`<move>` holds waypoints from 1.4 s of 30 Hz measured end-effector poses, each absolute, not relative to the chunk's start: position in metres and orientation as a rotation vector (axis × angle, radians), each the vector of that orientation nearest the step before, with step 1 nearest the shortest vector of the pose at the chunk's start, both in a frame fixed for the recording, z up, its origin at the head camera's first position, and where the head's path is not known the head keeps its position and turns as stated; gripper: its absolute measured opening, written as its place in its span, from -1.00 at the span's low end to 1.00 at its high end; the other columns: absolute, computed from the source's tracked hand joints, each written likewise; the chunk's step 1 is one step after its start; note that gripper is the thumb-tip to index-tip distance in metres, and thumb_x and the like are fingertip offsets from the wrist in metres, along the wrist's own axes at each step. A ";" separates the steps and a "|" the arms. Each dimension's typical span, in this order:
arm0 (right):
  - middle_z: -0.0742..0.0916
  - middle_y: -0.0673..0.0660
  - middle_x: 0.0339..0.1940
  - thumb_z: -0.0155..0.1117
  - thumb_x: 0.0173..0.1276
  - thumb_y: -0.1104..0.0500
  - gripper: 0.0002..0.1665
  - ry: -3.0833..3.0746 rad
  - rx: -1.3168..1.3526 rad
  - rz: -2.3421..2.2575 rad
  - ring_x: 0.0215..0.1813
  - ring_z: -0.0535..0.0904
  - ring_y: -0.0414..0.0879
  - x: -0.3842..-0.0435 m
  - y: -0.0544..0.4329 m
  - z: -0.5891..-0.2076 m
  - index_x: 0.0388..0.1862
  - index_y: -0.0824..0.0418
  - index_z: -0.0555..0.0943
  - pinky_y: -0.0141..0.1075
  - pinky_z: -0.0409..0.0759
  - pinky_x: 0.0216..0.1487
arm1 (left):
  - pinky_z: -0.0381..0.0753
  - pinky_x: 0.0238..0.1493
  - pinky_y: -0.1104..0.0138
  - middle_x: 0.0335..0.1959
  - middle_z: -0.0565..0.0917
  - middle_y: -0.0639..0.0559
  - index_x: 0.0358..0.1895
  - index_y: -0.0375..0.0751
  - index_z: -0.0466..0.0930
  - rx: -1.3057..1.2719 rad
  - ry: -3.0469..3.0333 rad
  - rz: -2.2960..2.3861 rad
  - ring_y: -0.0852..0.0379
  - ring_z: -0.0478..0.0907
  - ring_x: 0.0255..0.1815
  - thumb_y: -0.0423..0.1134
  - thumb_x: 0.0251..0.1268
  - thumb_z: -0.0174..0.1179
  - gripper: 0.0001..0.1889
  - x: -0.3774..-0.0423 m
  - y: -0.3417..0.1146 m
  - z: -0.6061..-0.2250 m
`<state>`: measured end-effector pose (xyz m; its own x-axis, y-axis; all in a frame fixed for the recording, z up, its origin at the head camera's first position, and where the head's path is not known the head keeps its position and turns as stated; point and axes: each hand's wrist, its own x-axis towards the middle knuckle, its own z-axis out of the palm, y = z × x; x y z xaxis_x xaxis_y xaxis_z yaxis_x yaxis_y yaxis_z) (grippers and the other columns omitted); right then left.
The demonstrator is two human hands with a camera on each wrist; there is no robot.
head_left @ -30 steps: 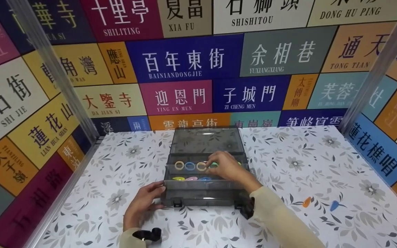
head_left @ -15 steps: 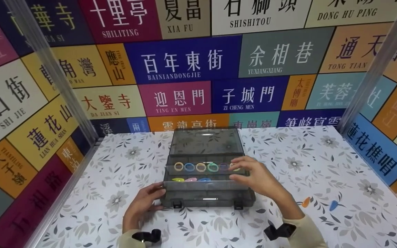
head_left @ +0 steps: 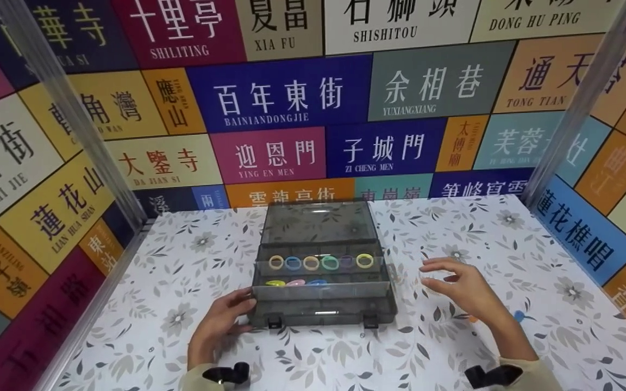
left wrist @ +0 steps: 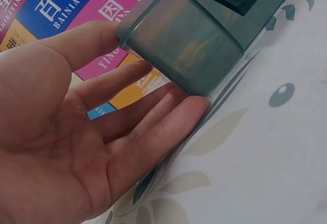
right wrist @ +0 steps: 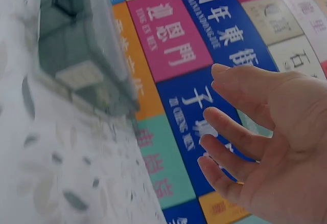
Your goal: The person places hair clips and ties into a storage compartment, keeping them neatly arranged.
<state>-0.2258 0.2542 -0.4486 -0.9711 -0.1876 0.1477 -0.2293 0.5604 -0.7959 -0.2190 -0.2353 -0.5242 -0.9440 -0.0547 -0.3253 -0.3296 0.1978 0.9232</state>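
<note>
A dark translucent compartment box stands on the table with its lid raised at the back. Several coloured rings, like small hair ties, lie in a row in its back compartments. One row nearer are a yellow, a pink and a blue drop-shaped clip. My left hand touches the box's left front corner, its fingers extended along the side. To the right of the box hovers my right hand, holding nothing, with loosely bent fingers and the thumb apart.
Part of an orange clip and a blue clip show on the table around my right wrist. Patterned cloth covers the table. Behind rises a wall of coloured sign panels, with clear posts at both sides.
My right hand has left the ring row and moved right, off the box, uncovering the purple and right-hand yellow rings. My left hand stays at the corner. The head view has shifted slightly.
</note>
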 end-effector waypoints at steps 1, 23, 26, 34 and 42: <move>0.63 0.18 0.31 0.38 0.36 -0.05 -0.58 -2.751 0.343 1.416 0.24 0.58 0.14 -0.225 0.262 -0.449 0.13 0.08 0.71 -0.18 0.65 -0.02 | 0.80 -0.13 0.10 0.40 0.45 -0.32 0.43 -0.23 0.40 -0.366 2.249 1.828 -0.29 0.40 0.42 -0.14 0.42 0.24 -0.43 -0.219 -0.236 -0.524; 0.63 0.16 0.31 0.35 0.36 -0.15 -0.45 -3.032 0.231 1.180 -0.03 0.30 -0.81 -0.229 0.403 -0.486 0.22 0.10 0.66 -0.49 0.63 -0.07 | 0.80 -0.14 0.07 0.40 0.45 -0.32 0.43 -0.24 0.40 -0.377 2.240 1.849 -0.30 0.40 0.42 -0.13 0.40 0.26 -0.41 -0.218 -0.237 -0.526; 0.59 0.28 0.35 0.33 0.37 -0.16 -0.43 -3.108 0.254 1.137 -0.02 0.30 -0.79 -0.231 0.418 -0.493 0.24 0.10 0.65 -0.27 0.68 0.04 | 0.80 -0.14 0.07 0.41 0.43 -0.33 0.44 -0.25 0.38 -0.372 2.238 1.848 -0.30 0.40 0.41 -0.13 0.42 0.24 -0.41 -0.218 -0.236 -0.526; 0.64 0.23 0.31 0.36 0.35 -0.11 -0.41 -3.229 0.276 1.175 0.06 0.42 -0.52 -0.235 0.450 -0.509 0.27 0.15 0.62 0.24 0.53 0.17 | 0.80 -0.12 0.08 0.42 0.43 -0.32 0.44 -0.23 0.39 -0.364 2.232 1.855 -0.30 0.42 0.40 -0.11 0.40 0.26 -0.40 -0.218 -0.236 -0.526; 0.61 0.20 0.33 0.43 0.29 -0.04 -0.45 -3.234 0.358 1.192 -0.04 0.17 -0.83 -0.237 0.461 -0.517 0.21 0.14 0.66 0.33 0.44 0.23 | 0.79 -0.09 0.07 0.43 0.41 -0.32 0.45 -0.21 0.38 -0.391 2.228 1.840 -0.32 0.39 0.43 -0.11 0.41 0.24 -0.40 -0.219 -0.236 -0.525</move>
